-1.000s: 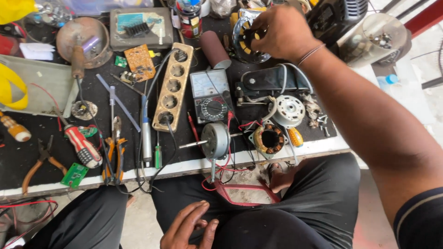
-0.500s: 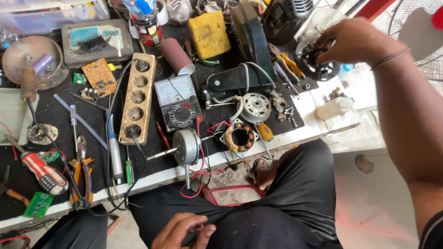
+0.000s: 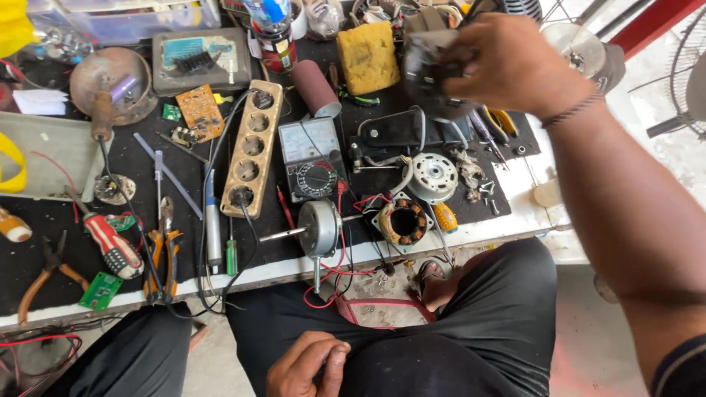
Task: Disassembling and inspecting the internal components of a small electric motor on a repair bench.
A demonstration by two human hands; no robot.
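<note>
My right hand (image 3: 515, 62) is raised over the back of the workbench, shut on a dark grey motor housing (image 3: 426, 66) that is blurred by motion. Below it lie a black casing (image 3: 404, 132), a round metal end cap (image 3: 432, 176) and a stator with copper windings (image 3: 403, 220). A small motor with a long shaft (image 3: 318, 228) sits at the bench's front edge, trailing red wires. My left hand (image 3: 305, 364) rests on my lap with fingers loosely curled, holding nothing.
On the black bench mat lie an analog multimeter (image 3: 312, 158), a beige power strip (image 3: 252, 147), a yellow sponge (image 3: 368, 55), a soldering iron (image 3: 103, 117), pliers (image 3: 163, 250), screwdrivers and circuit boards (image 3: 200, 110). A fan guard (image 3: 680, 81) stands at the right.
My right hand swung out to the far right of the bench, then came back left over the bench with the dark housing in it. My left hand stayed on my lap.
</note>
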